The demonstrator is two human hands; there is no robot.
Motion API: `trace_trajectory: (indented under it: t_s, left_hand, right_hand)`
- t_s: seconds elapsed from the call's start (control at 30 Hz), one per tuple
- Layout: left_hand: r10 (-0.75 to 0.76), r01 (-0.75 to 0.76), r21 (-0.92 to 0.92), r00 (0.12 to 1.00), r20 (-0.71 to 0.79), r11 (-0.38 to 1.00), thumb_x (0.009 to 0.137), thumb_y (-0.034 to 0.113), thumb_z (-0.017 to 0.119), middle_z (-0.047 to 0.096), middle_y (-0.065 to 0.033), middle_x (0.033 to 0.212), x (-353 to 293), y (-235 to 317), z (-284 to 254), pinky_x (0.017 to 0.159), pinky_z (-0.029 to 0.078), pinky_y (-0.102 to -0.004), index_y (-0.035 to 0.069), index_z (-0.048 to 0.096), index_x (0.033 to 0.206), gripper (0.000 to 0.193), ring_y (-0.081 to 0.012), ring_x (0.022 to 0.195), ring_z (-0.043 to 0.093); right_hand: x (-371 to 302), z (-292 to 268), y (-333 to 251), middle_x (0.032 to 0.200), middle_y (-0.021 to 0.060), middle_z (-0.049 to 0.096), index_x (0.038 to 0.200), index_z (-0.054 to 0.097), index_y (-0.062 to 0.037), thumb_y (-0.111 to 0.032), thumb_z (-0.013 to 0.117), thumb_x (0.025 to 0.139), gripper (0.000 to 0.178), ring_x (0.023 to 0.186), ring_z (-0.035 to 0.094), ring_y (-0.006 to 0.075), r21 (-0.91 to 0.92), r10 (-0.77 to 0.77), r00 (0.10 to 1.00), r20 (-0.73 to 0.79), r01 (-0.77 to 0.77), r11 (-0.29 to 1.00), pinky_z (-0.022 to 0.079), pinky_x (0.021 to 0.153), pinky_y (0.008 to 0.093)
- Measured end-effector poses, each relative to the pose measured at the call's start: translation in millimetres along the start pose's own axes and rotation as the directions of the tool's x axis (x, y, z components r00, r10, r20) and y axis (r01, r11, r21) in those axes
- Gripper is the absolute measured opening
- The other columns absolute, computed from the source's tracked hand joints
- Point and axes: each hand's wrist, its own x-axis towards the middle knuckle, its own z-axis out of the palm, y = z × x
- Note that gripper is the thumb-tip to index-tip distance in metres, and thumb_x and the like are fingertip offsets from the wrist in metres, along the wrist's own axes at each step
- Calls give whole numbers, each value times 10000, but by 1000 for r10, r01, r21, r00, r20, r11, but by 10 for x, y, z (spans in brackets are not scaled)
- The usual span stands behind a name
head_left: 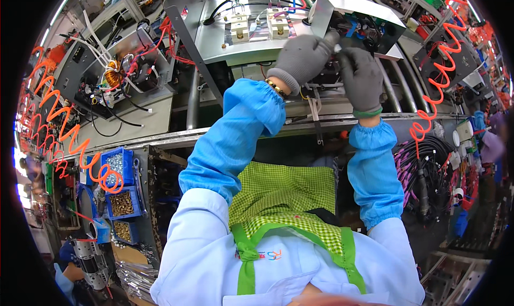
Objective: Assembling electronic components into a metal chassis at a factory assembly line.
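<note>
Both hands wear grey gloves and meet in front of an open metal chassis [257, 43] on the bench. My left hand [304, 59] comes from the left, its fingers pressed together toward the right hand's fingertips. My right hand [362, 80] is curled in a pinch. A tiny whitish piece [337, 48] shows where the fingertips meet; what it belongs to is hidden. Just beyond the hands stands a metal housing [364, 11] with dark parts and wires inside. Cream terminal blocks [239, 28] sit on the chassis plate to the left. Below the hands hangs a pale strap or cable [316, 116].
Another opened unit with a copper coil [113, 73] and loose wires lies at the left. Blue bins [122, 203] of fasteners hang below the bench edge. Orange coiled hoses [441, 65] dangle on both sides. Steel rollers [389, 86] and a black cable bundle [423, 172] are at the right.
</note>
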Motion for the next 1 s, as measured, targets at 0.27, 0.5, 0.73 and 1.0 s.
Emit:
trace_trajectory:
  t_s: [0.27,0.5,0.73,1.0]
  left_hand:
    - [513,-561,98,655,-555,822,929,397,537,641,-208,948,475,-56,-138,791,471,-391,34,566,1153,428,-351,890,615]
    - [190,-262,-199,928,-322,944,964,556,357,582,-298,1147,697,-196,-8,960,413,-400,9,468,1335,671,-395,1132,547]
    - [245,-278,-78,924,-295,957,962,564,339,532,-312,1228,721,-218,45,984,396,-421,-10,458,1335,694,-423,1175,500]
    - [293,-308,-20,922,-254,951,971,537,311,565,-311,1143,648,-144,8,914,415,-467,21,498,1283,632,-454,1073,531]
  right_hand:
    - [256,237,118,810,119,638,891,629,-78,-303,620,833,232,797,622,318,-354,247,968,41,-217,910,490,682,424]
    - [264,328,116,859,154,659,959,672,-103,-357,605,848,285,844,632,346,-435,319,948,16,-281,855,496,727,440]
    - [266,338,194,827,152,661,945,661,-97,-349,605,847,276,811,645,340,-437,308,951,-10,-281,854,515,700,435]
    - [242,411,261,865,155,668,1019,669,-131,-402,593,858,324,843,634,351,-461,331,944,-6,-297,836,490,738,451]
